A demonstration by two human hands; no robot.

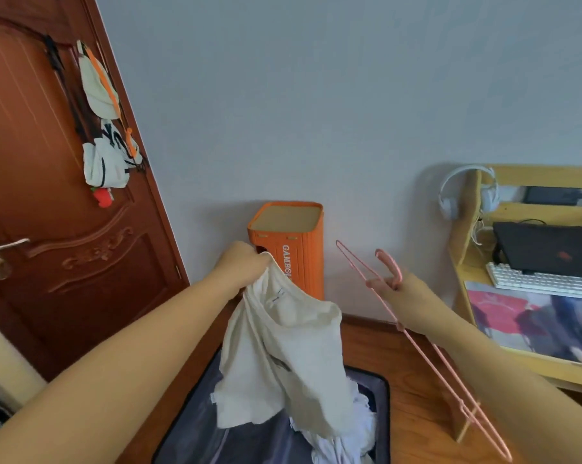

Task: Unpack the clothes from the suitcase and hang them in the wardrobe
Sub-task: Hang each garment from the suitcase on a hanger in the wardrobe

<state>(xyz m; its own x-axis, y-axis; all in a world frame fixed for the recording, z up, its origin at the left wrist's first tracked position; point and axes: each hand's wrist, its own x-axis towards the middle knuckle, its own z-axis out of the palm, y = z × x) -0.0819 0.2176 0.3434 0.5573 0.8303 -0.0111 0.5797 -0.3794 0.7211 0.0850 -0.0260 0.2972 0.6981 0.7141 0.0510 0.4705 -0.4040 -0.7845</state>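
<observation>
While the left hand (241, 262) grips a cream shirt (282, 360) by a bunch of cloth near its collar and holds it up over the open suitcase (195, 426), the right hand (401, 294) holds a pink hanger (426, 349) just under its hook, the fingers curled round the wire. The shirt hangs free, its lower edge just above the case lining; more pale clothes (346, 440) lie heaped in the case below it. Shirt and hanger are apart, so the step in hand looks like getting this garment onto the hanger, with hanging it up not yet begun.

The next move probably calls for bringing one hanger arm in through the neck opening, which is bunched in the left fist and would need loosening first. The hanger is long and slants down to the right, so its far end needs watching.

Room is fair between the two forearms and above the case. An orange bin (291, 246) stands against the wall right behind the left hand, the door (65, 229) closes in the left side, and the worktop (467, 272) with its keyboard (537, 281) and laptop (550, 246) edges in close on the right. No wardrobe shows in this view
</observation>
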